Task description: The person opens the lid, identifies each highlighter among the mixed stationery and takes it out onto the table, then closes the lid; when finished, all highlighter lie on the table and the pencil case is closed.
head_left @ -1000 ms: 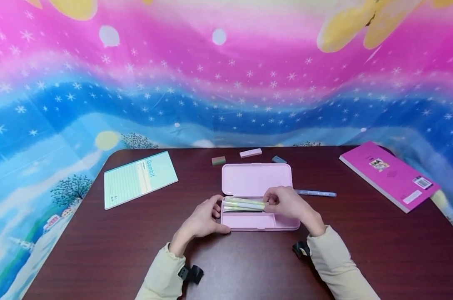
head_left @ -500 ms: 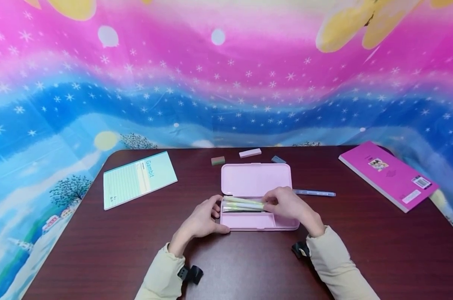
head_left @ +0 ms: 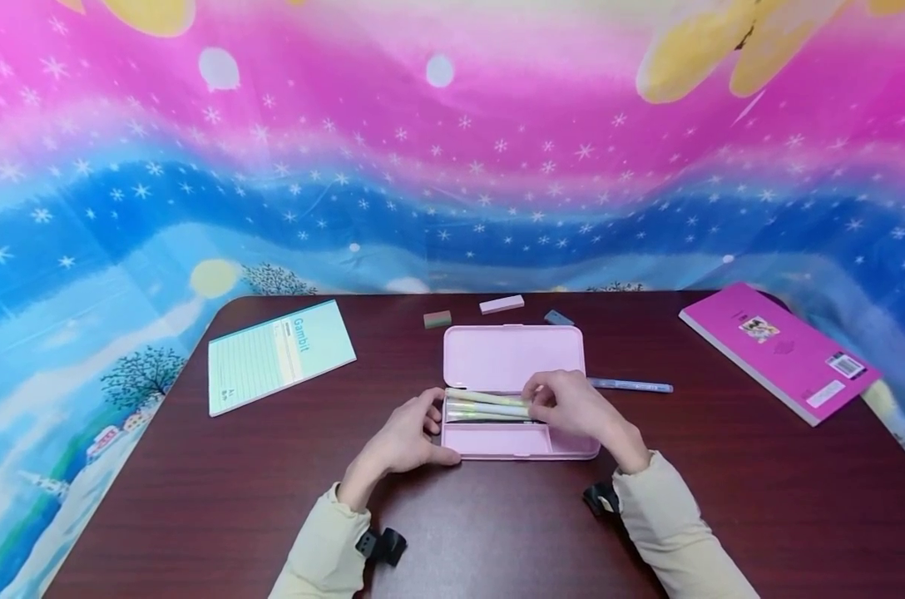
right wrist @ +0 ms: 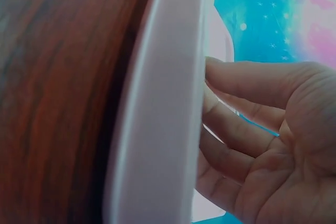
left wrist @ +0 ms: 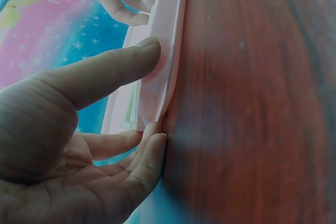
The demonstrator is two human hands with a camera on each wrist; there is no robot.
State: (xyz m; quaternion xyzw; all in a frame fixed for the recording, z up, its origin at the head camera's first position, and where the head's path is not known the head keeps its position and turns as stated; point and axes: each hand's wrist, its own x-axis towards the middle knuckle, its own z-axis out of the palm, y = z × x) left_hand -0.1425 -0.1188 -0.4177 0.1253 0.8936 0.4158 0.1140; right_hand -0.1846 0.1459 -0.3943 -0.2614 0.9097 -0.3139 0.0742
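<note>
A pink pencil case (head_left: 514,358) lies open on the table, its lid tipped back. Several pale yellow-green pens (head_left: 486,409) lie in its rear compartment. My left hand (head_left: 400,437) grips the left end of the case; in the left wrist view its thumb presses the front wall (left wrist: 170,30) and its fingertips meet the corner. Over the right part of the case, my right hand (head_left: 575,408) pinches the right end of a pen (head_left: 478,398) with curled fingers. Those fingertips are hidden behind the case wall (right wrist: 163,98) in the right wrist view.
Behind the case lie a brown-and-green eraser (head_left: 437,319), a pale pink eraser (head_left: 501,304) and a small blue-grey block (head_left: 558,318). A blue pen (head_left: 632,385) lies to the right. A mint notebook (head_left: 282,356) is at left, a magenta book (head_left: 778,349) at right.
The rearmost pen has shifted back toward the hinge, away from the others, with my right fingers moving slightly along with it. My left hand has kept its place on the case.
</note>
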